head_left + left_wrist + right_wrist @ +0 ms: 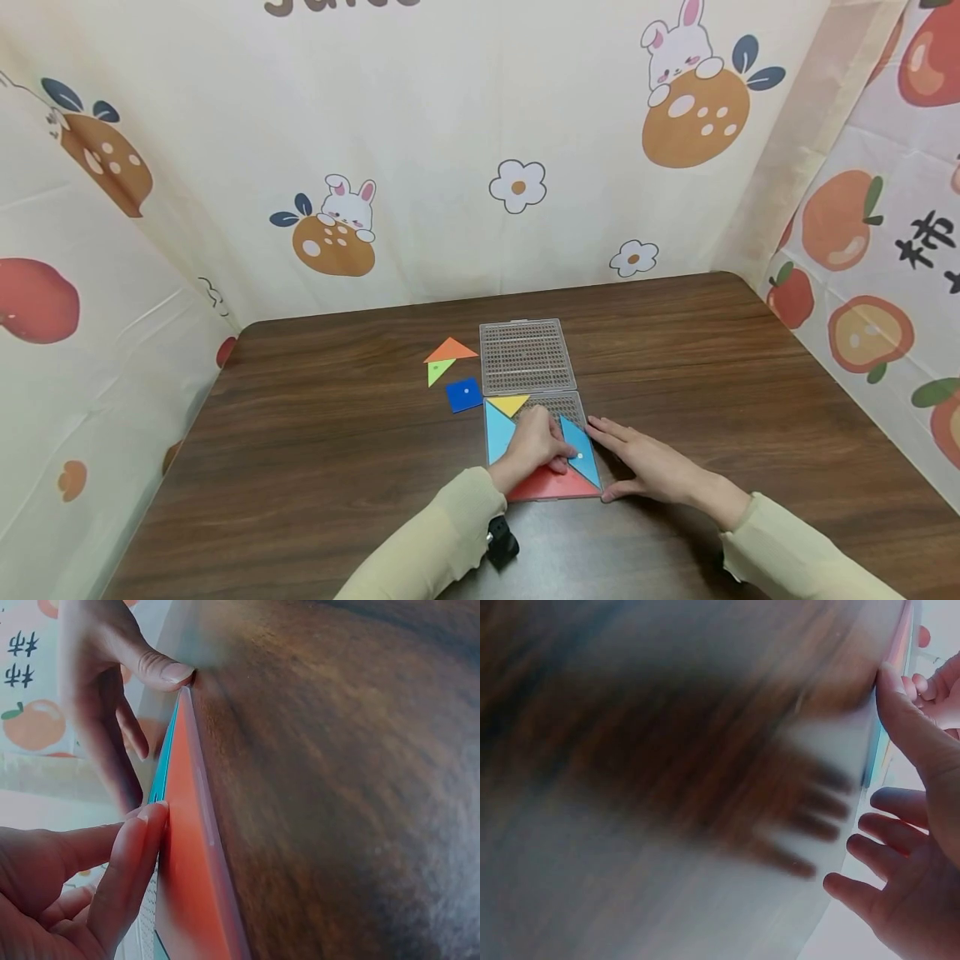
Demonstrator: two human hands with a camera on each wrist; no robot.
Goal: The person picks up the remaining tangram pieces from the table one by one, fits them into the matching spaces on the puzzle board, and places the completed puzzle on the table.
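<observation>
Sleeves (427, 542), pale, two: on the near side of the case (557, 403), one to each of my arms. Black device (502, 546) by the left cuff.

Parallelogram (590, 468), light blue, flat, one dot: at the right side of the case, beside the red triangle (555, 486). By its look, light, stiff and thin; the face probably smooth enough to slide under a dry fingertip, and unlikely to break. Best taken at the edges or pressed near the dot; corners should serve for small turns.

Left hand (534, 442), mine: over the case, fingers bent, tips brought together on the parallelogram by its dot. I judge it a light pinch, with next to no gap between the tips.

Right hand (645, 462), mine: just right of the case, fingers spread and nearly straight, gripping nothing. Thumb tip against the case's near right corner; whether the other tips touch the side, I cannot tell.

Also in the case: cyan triangle (497, 433), left; yellow triangle (510, 404), far left.

Lid (528, 358), gridded, clear: joined beyond the case.

Left of the case and lid: square (460, 397), dark blue; green triangle (437, 371); orange triangle (452, 350).
</observation>
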